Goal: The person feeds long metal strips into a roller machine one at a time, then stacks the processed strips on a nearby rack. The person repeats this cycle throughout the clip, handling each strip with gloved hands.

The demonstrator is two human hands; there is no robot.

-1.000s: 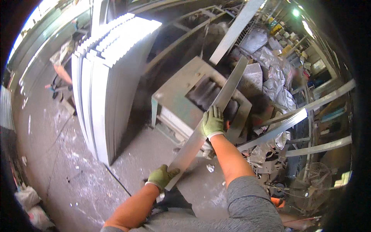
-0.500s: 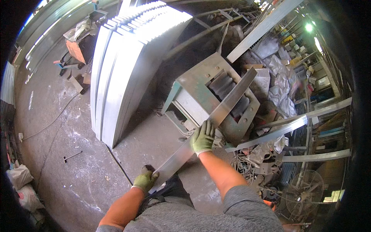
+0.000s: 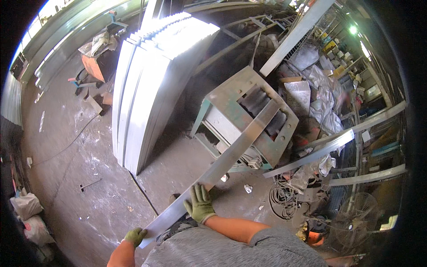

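Observation:
A long, flat metal bar (image 3: 229, 161) runs slantwise from my body to a grey-green machine (image 3: 231, 100). The bar's far end lies over the machine's opening, where dark ridged rollers (image 3: 254, 102) show. Close to my waist, my left hand (image 3: 134, 237), in a greenish work glove, is closed round the near end of the bar. My right hand (image 3: 201, 205), gloved alike, lies farther up with its fingers stretched flat across the bar's face; its thumb points to the left.
Left of the machine stands a tall stack of shiny metal profiles (image 3: 142, 98). Coiled cable (image 3: 283, 200) and a floor fan (image 3: 353, 218) are at the right. Another metal bar (image 3: 311, 153) juts out beside the machine. A thin cable (image 3: 71, 144) crosses the floor at the left.
The bar has come back toward me, its far end now lower over the rollers. Both hands have moved down and left, the right one away from the machine's edge.

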